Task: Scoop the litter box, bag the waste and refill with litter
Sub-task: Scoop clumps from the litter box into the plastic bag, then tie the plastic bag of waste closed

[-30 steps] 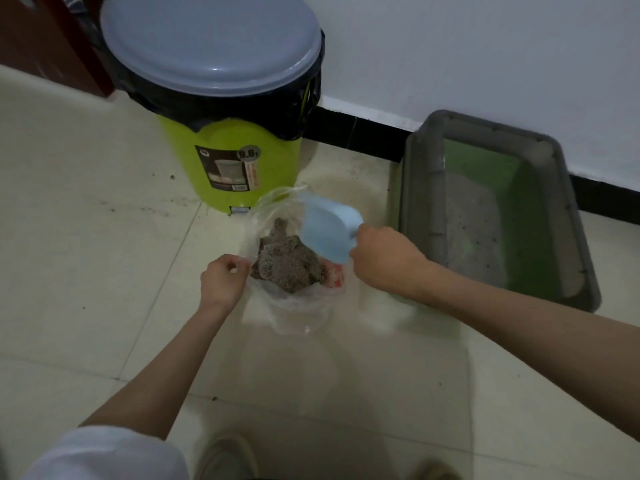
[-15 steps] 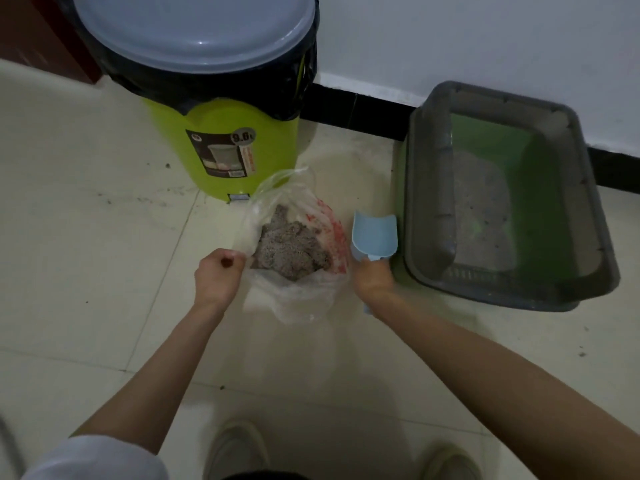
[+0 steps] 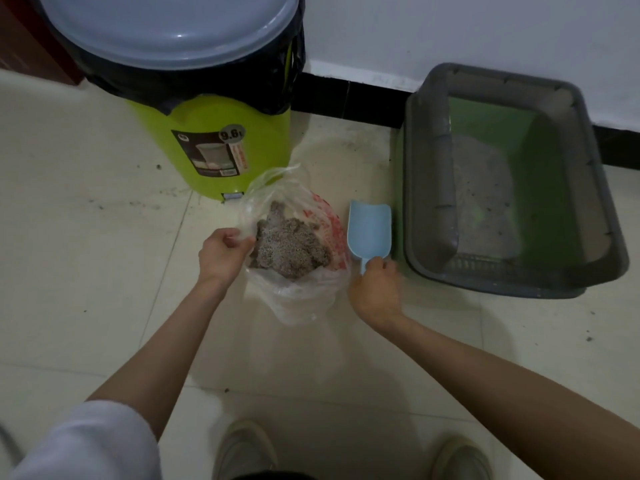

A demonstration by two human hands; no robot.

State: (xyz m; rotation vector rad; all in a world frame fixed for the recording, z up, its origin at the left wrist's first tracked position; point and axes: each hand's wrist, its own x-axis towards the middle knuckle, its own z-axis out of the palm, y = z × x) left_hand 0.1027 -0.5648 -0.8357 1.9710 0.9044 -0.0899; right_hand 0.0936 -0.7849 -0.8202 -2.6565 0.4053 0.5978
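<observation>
Right fingers (image 3: 379, 266) curl round the near end of the scoop (image 3: 370, 230), which lies flat on the floor | left hand (image 3: 223, 252) pinches the bag (image 3: 301, 292) rim, mouth open | scoop's long axis runs near-to-far, blade far of the fingers, between bag on the left and box (image 3: 429, 188) just right | right hand (image 3: 375, 292) nearer the box.

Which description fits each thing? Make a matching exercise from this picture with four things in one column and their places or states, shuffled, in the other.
Things:
1. scoop
2. plastic bag
3. litter box
4. bin

Descriptions:
A. lidded, black liner
B. gripped by left hand, holds clumped litter
C. against the wall, a little litter inside
D. light blue, handle in right hand

Pairs: 1-D, 2-B, 3-C, 4-A
</observation>
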